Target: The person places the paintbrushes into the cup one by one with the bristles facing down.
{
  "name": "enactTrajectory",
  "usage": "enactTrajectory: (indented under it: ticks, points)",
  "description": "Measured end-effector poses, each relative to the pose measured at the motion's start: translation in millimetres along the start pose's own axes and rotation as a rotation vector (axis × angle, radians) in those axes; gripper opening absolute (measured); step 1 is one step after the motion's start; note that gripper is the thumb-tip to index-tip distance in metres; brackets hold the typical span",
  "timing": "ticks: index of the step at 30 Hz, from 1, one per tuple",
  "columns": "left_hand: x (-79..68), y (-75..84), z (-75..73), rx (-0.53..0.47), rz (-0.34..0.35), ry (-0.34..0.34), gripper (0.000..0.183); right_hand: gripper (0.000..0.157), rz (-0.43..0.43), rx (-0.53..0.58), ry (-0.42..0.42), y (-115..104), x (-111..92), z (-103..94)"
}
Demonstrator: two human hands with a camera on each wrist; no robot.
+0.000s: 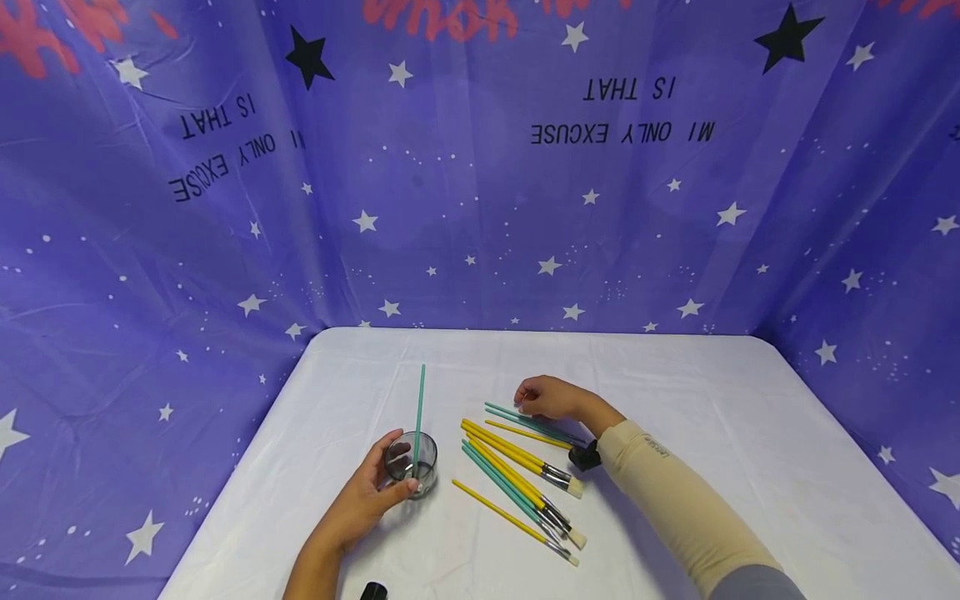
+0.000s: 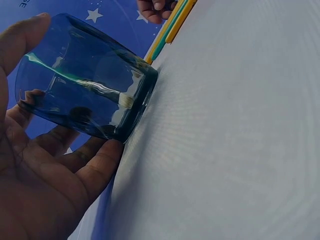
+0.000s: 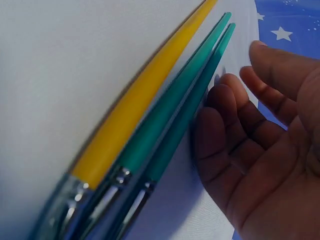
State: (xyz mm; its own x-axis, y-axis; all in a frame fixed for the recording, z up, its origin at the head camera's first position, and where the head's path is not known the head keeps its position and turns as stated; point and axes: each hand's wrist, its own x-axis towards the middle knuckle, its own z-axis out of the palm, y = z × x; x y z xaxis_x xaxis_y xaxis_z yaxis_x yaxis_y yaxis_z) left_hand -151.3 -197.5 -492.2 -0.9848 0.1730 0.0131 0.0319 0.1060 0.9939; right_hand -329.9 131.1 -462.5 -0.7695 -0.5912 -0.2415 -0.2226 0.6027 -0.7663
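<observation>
My left hand (image 1: 363, 492) grips a clear tinted glass (image 1: 426, 479), thumb on one side and fingers round the other. In the glass leans a teal-handled paintbrush (image 1: 421, 400), bristles down, as the left wrist view shows through the glass wall (image 2: 65, 45). My right hand (image 1: 553, 398) is just beyond two teal paintbrushes (image 1: 517, 417) at the far end of the loose brushes. Its fingers are loosely bent with nothing between them in the right wrist view, close beside the nearer teal handle (image 3: 175, 120). A thin yellow paintbrush (image 3: 135, 110) lies alongside.
Several yellow and teal paintbrushes (image 1: 510, 467) lie fanned on the white table (image 1: 675, 533), bristles toward the right. One thin yellow brush (image 1: 498, 510) lies nearest me. A small black object (image 1: 373, 592) is at the front edge. Purple star-printed cloth (image 1: 480, 208) hangs behind the table.
</observation>
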Motion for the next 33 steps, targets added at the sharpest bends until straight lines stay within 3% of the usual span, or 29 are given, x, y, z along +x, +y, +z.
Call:
enactTrajectory:
  ticks: [8, 16, 22, 33]
  points:
    - [-0.6, 0.3, -0.7, 0.005, -0.002, 0.0, 0.082, 0.018, -0.021, -0.091, -0.061, 0.8, 2.9, 0.8]
    - [-1.0, -0.5, -0.9, 0.017, -0.01, 0.012, 0.083, 0.015, -0.109, -0.215, -0.054, 2.3, 6.9, 3.1]
    - [-1.4, -0.9, -0.9, 0.019, -0.02, 0.012, 0.084, 0.016, -0.167, -0.22, -0.065, 1.0, 5.5, 2.2]
    - [-0.9, -0.4, -0.4, 0.033, -0.007, 0.017, 0.083, 0.014, -0.058, -0.196, -0.064, -5.3, 6.0, 1.2]
